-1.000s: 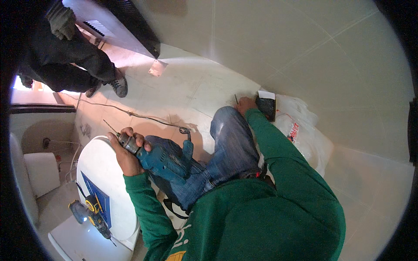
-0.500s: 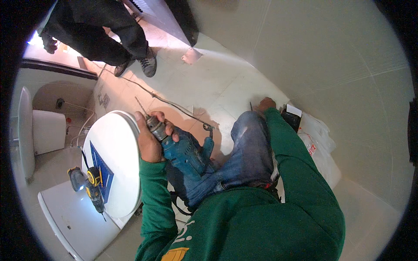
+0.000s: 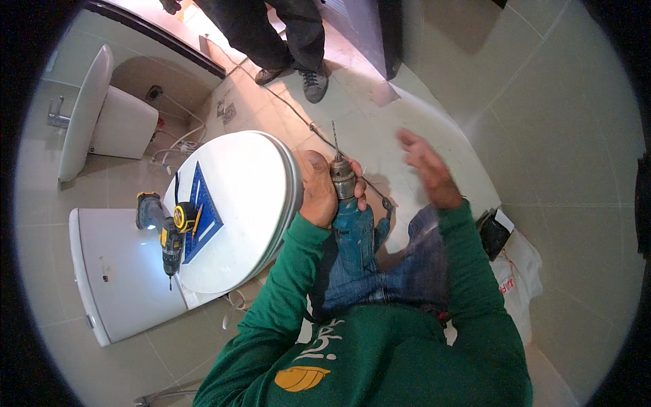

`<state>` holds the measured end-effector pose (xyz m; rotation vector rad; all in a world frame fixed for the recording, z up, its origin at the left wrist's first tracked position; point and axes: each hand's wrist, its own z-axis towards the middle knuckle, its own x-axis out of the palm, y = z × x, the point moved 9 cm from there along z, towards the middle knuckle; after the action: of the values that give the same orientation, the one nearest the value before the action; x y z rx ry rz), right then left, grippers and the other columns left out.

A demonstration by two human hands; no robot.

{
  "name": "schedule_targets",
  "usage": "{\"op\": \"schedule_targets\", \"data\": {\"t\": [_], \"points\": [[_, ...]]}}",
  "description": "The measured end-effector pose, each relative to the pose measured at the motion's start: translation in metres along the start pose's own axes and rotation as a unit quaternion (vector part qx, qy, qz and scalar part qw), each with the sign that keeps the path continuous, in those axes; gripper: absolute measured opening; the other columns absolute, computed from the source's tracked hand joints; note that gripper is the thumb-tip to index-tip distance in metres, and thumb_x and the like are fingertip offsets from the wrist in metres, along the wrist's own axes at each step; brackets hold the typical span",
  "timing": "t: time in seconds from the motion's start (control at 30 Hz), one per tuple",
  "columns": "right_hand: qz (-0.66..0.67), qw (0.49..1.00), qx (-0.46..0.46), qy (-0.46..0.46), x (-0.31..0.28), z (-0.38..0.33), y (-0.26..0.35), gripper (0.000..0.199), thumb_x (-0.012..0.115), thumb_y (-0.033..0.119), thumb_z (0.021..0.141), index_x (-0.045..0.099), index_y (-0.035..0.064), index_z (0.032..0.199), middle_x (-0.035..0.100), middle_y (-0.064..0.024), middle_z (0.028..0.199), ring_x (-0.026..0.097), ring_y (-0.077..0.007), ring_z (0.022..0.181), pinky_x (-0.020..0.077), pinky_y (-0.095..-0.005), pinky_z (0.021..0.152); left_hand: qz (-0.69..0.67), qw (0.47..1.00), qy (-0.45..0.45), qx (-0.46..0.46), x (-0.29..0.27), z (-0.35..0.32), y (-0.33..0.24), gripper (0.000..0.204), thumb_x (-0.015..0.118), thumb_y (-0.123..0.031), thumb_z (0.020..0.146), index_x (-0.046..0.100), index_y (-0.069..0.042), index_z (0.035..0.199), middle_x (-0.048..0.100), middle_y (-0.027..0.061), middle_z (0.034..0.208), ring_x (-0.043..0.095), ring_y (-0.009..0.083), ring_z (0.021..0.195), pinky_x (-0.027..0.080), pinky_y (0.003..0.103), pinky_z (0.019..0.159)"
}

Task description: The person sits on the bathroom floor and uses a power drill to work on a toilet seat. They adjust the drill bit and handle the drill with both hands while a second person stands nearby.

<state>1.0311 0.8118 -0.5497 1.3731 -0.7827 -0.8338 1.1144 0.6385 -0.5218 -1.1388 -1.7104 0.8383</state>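
Beside the white toilet lid [image 3: 254, 180], a blue corded drill [image 3: 352, 234] held by its chuck [image 3: 344, 178].

Over the seated person's lap, the left hand [image 3: 317, 195] is clamped around the chuck, with the drill bit [image 3: 335, 141] pointing away from the body; the right hand [image 3: 434, 173] is apart from the drill, above the floor [image 3: 363, 132], its fingers seemingly extended, though blur hides whether it pinches anything small. The step in hand appears to be steadying the tool at its chuck; the next move calls for a firm hold there, fingers clear of the bit.
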Motion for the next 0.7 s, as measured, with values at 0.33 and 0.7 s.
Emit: {"op": "schedule_targets", "data": {"t": [0.33, 0.7], "points": [[0.085, 0.983, 0.133, 0.098, 0.084, -0.001, 0.073, 0.047, 0.061, 0.035, 0.101, 0.061, -0.0004, 0.132, 0.066, -0.0063, 0.078, 0.055, -0.0096, 0.054, 0.0461, -0.0251, 0.049, 0.116, 0.99, 0.049, 0.056, 0.027, -0.005, -0.015, 0.1, 0.005, -0.082, 0.089, 0.059, 0.002, 0.099, 0.061, 0.0096, 0.073, 0.064, 0.0194, 0.063, 0.054, 0.03, 0.059], [-0.116, 0.992, 0.048, 0.026, 0.07, -0.006, 0.09, 0.047, 0.067, 0.037, 0.097, 0.064, -0.0042, 0.121, 0.067, -0.0095, 0.087, 0.056, -0.0081, 0.055, 0.0467, -0.0229, 0.048, 0.273, 0.943, -0.027, 0.188, 0.028, -0.004, -0.024, 0.098, 0.006, -0.077, 0.094, 0.062, 0.003, 0.103, 0.065, 0.0109, 0.075, 0.066, 0.021, 0.071, 0.053, 0.031, 0.066]]}}
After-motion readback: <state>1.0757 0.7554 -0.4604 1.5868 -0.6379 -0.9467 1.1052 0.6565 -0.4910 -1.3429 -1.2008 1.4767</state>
